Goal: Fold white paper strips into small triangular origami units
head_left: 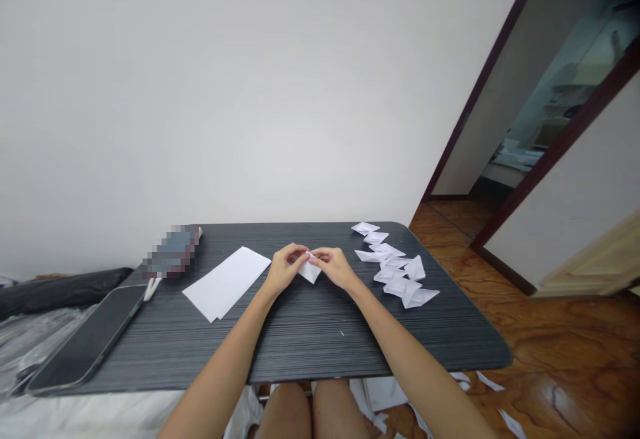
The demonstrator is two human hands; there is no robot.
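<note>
A small folded piece of white paper (311,272) is pinched between both hands over the middle of the dark table (310,332), its point hanging toward me. My left hand (287,267) grips its left side with thumb and fingers. On the other side, my right hand (334,266) holds it the same way, the two thumbs close together at the top. White paper sheets (225,284) lie to the left of my left hand. Off to the right of my right hand sit several folded paper boats (395,262) in a loose, partly overlapping row.
A phone (90,339) rests on the table's left edge, with a white cable (151,287) near it and a blurred-out device (173,252) behind. Paper scraps (490,381) are scattered on the wooden floor (555,332). A white wall (280,92) rises behind the table.
</note>
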